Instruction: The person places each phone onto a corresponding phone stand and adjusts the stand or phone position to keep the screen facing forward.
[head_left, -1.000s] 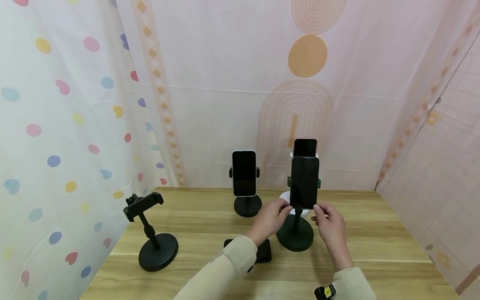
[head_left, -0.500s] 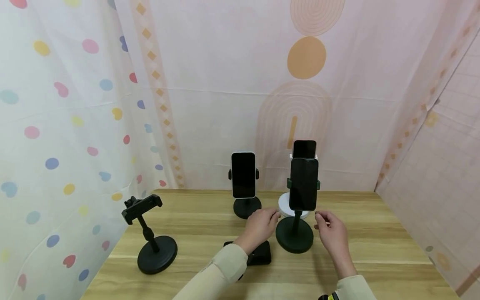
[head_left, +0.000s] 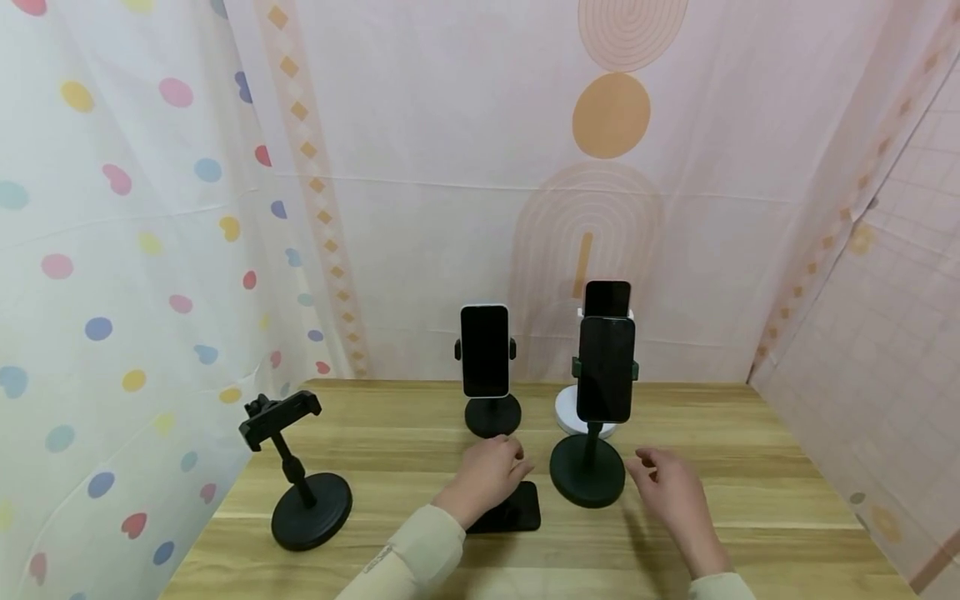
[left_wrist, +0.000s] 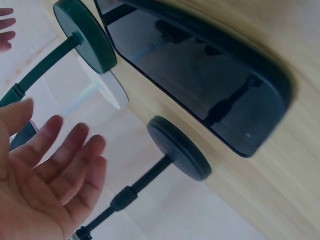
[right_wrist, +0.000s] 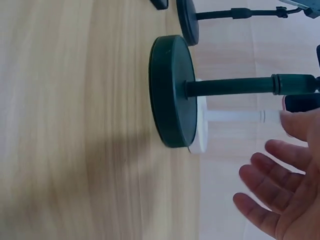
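Observation:
A black phone (head_left: pixel 606 371) stands upright in the clamp of a dark green phone stand (head_left: pixel 587 475). My left hand (head_left: pixel 487 475) hovers by another black phone (head_left: pixel 521 508) lying flat on the table, hiding its left part; in the left wrist view the loosely bent fingers (left_wrist: pixel 87 185) hold nothing and stay apart from that phone. To the right of the green stand is my right hand (head_left: pixel 671 492), holding nothing. Its fingers (right_wrist: pixel 265 187) are relaxed in the right wrist view, clear of the green base.
At the back, a black stand (head_left: pixel 492 415) carries a white-edged phone (head_left: pixel 485 350). Behind the green stand, a white stand (head_left: pixel 567 410) carries another phone (head_left: pixel 607 298). On the left, a black stand (head_left: pixel 311 510) has a tilted holder (head_left: pixel 281 418) without a phone. Curtains hang behind the wooden table (head_left: pixel 750 467).
Both hands have come away from the bottom of the phone in the green stand. The left moved left and down toward the lying phone; the right moved down and slightly right.

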